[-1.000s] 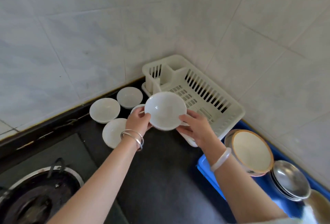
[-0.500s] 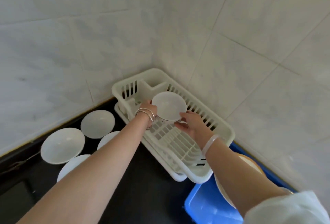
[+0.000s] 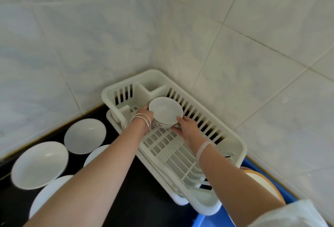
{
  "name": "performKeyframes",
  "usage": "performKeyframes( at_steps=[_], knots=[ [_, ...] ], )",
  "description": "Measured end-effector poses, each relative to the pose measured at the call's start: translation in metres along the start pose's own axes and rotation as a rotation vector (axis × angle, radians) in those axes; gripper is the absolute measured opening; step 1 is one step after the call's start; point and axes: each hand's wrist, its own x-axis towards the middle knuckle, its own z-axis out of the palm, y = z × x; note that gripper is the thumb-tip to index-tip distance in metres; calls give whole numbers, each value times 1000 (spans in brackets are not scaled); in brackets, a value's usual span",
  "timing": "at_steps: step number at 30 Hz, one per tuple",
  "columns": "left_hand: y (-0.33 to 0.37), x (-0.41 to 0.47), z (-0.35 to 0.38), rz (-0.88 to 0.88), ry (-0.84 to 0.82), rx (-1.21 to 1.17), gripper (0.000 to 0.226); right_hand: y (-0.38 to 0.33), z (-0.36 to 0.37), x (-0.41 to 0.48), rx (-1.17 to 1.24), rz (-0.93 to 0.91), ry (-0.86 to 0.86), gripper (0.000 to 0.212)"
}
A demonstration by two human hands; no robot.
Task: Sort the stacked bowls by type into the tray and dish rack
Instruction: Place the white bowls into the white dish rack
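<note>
Lowered since a moment ago, the bowl (image 3: 165,111) hangs low in the dish rack's (image 3: 240,145) far end. 4 white bowls (image 3: 39,165) wait on the counter (image 3: 137,199). The left hand (image 3: 144,113) and right hand (image 3: 187,127) clasp the bowl's sides. It is probably brittle and slick, so support beneath the rim.

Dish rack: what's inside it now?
A white bowl, gripped by left hand and right hand, at the far end of the dish rack. Its underside is hidden; the right forearm covers some of the grid.

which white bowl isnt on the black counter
The white ceramic bowl gripped between left hand and right hand above the white plastic dish rack; the others sit on the black counter.
</note>
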Motion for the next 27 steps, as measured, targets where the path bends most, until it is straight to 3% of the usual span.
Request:
performKeyframes(
  at_steps=[5, 13, 22, 27],
  knots=[
    [-2, -3, 1, 9, 7, -111, 55, 9, 1, 2, 3, -45, -2, 38],
    [7, -21, 2, 58, 33, -42, 44, 3, 2, -7, -153, 4, -22, 40],
    [20, -56, -20, 93, -5, 212, 45, -16, -4, -46, -304, -140, 79, 36],
    [10, -108, -45, 250, 44, 295, 37, -30, 10, -105, -348, -266, -39, 27]
  ],
)
